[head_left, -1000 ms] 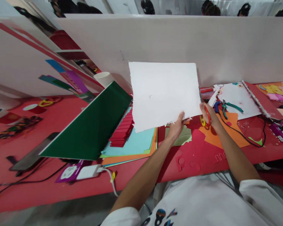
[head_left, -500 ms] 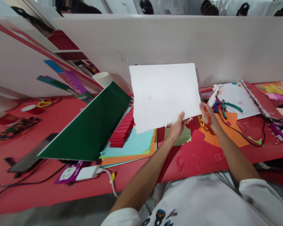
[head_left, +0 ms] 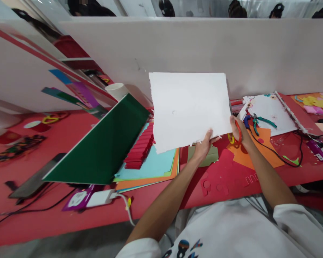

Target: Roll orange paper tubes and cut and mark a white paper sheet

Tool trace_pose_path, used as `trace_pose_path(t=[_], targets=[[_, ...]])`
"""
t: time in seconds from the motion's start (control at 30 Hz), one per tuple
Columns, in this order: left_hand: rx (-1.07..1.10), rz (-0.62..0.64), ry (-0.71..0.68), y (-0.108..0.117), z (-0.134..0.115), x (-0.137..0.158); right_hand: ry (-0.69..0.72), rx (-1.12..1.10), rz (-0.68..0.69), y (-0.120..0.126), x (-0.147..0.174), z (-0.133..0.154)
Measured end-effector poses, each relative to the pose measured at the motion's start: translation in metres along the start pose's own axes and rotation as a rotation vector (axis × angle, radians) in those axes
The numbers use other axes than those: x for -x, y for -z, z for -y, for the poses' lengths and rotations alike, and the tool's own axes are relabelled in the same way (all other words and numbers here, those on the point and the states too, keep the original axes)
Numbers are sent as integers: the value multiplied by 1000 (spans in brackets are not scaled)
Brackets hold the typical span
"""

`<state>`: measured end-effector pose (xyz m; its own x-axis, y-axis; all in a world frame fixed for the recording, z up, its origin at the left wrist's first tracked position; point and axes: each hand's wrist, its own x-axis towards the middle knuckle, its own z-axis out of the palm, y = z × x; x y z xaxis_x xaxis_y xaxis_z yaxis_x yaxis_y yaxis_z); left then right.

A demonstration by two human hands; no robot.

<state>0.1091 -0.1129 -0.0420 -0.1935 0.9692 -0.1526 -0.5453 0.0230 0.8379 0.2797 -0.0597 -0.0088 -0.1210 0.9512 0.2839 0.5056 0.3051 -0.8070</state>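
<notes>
A white foam board (head_left: 190,107) with rough, ragged edges is held up over the table, tilted toward me. My left hand (head_left: 203,145) grips its lower edge, thumb on the front face. At the board's lower right corner is my right hand (head_left: 238,130), closed round scissors (head_left: 238,134) with red and yellow handles. Its thumb lies against the board's right edge. The scissor blades are hidden behind the board. Below lie a piece of olive-green paper (head_left: 208,157) and an orange sheet (head_left: 267,154).
A large green board (head_left: 102,147) leans at left beside folded red paper strips (head_left: 140,152) on stacked coloured sheets (head_left: 148,173). Teal-handled pliers (head_left: 266,122) and a cabled blue tool (head_left: 247,122) lie at right. A power strip (head_left: 101,197) sits at the front edge; a white partition (head_left: 271,53) stands behind.
The white foam board has shifted slightly to the right, and my right hand with the scissors has moved a little right with it. Both hands keep their hold.
</notes>
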Motion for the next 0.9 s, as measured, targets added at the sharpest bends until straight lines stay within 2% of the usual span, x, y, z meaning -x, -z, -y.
trace_pose_path(t=[0.23, 0.57, 0.7, 0.9], targets=[[12, 25, -7, 2, 2, -2, 15, -21, -22, -3, -1, -2], [-61, 89, 15, 5, 3, -2, 6, -146, 75, 5, -2, 3], [-32, 74, 11, 3, 0, 0, 6, -130, 41, 6, -2, 5], [-12, 68, 38, 6, -5, -3, -129, -247, 152, 11, 2, 13]])
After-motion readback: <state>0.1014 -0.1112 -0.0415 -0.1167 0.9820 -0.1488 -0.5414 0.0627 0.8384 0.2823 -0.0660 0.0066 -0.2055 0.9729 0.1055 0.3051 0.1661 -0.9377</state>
